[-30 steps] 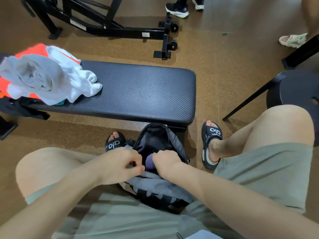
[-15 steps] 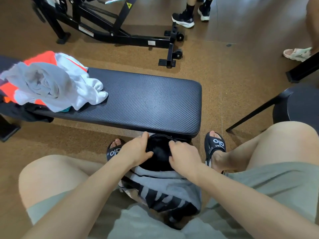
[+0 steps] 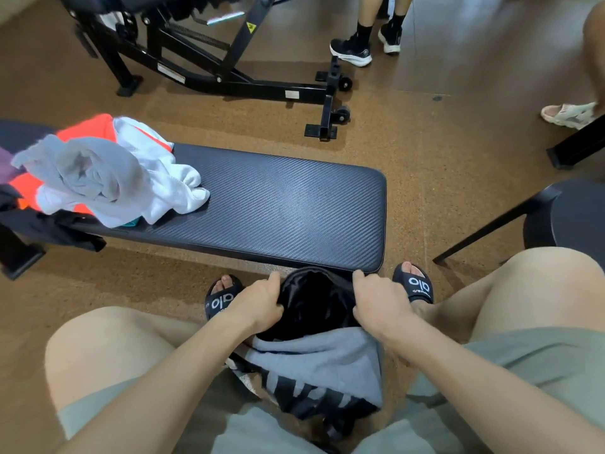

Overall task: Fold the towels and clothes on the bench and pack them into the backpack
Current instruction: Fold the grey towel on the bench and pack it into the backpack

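Observation:
A grey and black backpack [image 3: 319, 368] stands on the floor between my knees, its black-lined mouth open upward. My left hand [image 3: 258, 303] grips the left rim of the opening. My right hand [image 3: 379, 299] grips the right rim. Its inside looks dark, so I cannot make out what lies in it. The black padded bench [image 3: 281, 204] runs across in front of me. On its left end lies a loose heap: a grey towel [image 3: 88, 172], a white towel [image 3: 163, 188], an orange garment [image 3: 95, 126] and dark clothing [image 3: 42, 224] hanging over the edge.
A black exercise machine frame [image 3: 229, 70] stands on the floor behind the bench. A black stool [image 3: 573, 214] is at my right. Other people's feet [image 3: 357, 50] are at the top and a sandalled foot [image 3: 569, 114] at the far right. My feet wear black slides [image 3: 415, 286].
Both hands left the bag's inside and moved apart to its rim, pulling the opening wide. The purple item seen in the mouth one second ago is out of sight now.

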Available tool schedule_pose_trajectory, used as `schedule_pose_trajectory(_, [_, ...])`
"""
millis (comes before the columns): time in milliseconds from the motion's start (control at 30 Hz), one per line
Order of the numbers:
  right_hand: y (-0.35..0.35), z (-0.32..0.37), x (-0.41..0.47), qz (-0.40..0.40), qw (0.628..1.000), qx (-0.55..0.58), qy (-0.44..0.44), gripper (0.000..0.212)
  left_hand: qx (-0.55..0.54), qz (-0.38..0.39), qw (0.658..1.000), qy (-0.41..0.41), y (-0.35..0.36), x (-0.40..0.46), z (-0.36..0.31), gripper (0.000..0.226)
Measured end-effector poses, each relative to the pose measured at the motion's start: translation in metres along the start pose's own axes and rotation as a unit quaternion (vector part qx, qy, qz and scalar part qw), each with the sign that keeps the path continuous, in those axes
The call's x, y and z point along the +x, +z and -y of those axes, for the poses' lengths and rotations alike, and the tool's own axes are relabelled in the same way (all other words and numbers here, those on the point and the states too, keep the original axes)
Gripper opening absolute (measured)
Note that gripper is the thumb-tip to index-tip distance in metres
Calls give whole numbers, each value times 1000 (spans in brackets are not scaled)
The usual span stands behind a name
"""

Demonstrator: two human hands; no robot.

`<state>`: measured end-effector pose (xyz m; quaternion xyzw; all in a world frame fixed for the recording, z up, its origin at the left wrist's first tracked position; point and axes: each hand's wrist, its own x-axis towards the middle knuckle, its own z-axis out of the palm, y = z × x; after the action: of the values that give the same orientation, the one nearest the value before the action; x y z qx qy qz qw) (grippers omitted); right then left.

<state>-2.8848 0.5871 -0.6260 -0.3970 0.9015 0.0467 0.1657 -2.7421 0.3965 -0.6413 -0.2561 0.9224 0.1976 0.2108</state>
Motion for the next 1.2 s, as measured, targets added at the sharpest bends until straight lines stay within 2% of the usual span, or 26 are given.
schedule_pose_trajectory(133, [-12, -16, 6, -23, 1000, -9, -15, 19, -37, -28, 999, -22, -6, 7, -5, 27])
schedule_pose_trajectory(300, [-2, -13, -5, -64, 998, -16, -26, 19, -82, -10, 996, -27, -27, 13, -5, 40])
schedule_pose_trajectory(400, [-13, -13, -6, -85, 996, -11, -19, 24, -129, -10, 991, -20, -42, 10, -1, 38])
schedule_pose_trajectory(533, [-39, -2, -1, -112, 993, 16, -42, 26, -177, -62, 982, -11, -56, 6, 3, 22])
schedule_pose_trajectory(667, [-65, 35, 21, -110, 980, 140, -91, 22, -192, -168, 967, -12, -76, 3, 16, 11])
schedule_pose_trajectory(867, [-87, 104, 75, -35, 965, 230, -119, 29, -199, -331, 920, -66, -108, -3, 65, 12])
schedule_pose_trajectory(1033, [-97, 156, 120, -4, 954, 272, -130, 51, -183, -416, 881, -133, -128, 4, 112, 50])
schedule_pose_trajectory(1200, [-103, 197, 161, 23, 924, 347, -160, 60, -214, -505, 797, -253, -151, 15, 145, 76])
